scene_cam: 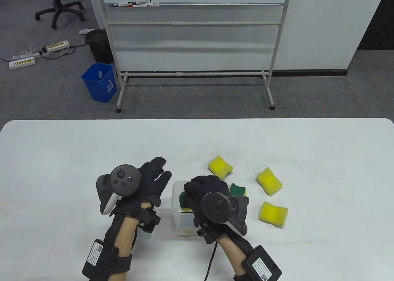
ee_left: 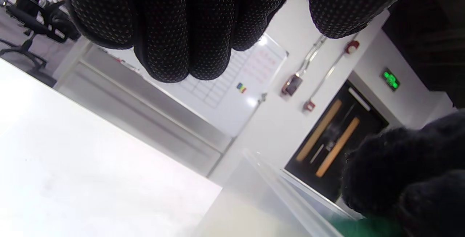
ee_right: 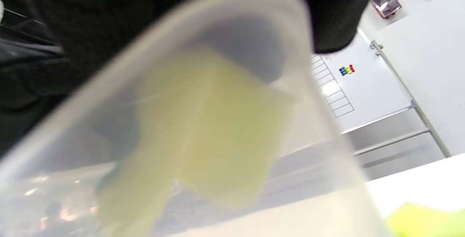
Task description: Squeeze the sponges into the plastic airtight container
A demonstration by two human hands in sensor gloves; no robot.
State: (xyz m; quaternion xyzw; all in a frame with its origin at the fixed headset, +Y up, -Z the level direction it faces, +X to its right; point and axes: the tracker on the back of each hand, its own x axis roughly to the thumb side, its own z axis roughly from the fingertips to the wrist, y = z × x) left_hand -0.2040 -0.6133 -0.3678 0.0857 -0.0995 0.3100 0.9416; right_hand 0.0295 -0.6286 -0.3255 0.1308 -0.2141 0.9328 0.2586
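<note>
A clear plastic container (scene_cam: 178,222) stands on the white table between my hands. My right hand (scene_cam: 200,190) is curled over its opening and presses a green-and-yellow sponge (scene_cam: 182,200) down into it. The sponge shows pale yellow through the container wall in the right wrist view (ee_right: 218,131). My left hand (scene_cam: 154,178) is just left of the container, fingers spread and holding nothing. In the left wrist view the container rim (ee_left: 276,193) and a green sponge edge (ee_left: 358,228) show under my right hand's glove (ee_left: 399,171).
Three yellow sponges (scene_cam: 220,166), (scene_cam: 269,180), (scene_cam: 273,213) and a green-topped one (scene_cam: 239,189) lie loose to the right of the container. A translucent piece (scene_cam: 145,234), possibly the lid, shows under my left wrist. A whiteboard stand (scene_cam: 197,47) is beyond the table.
</note>
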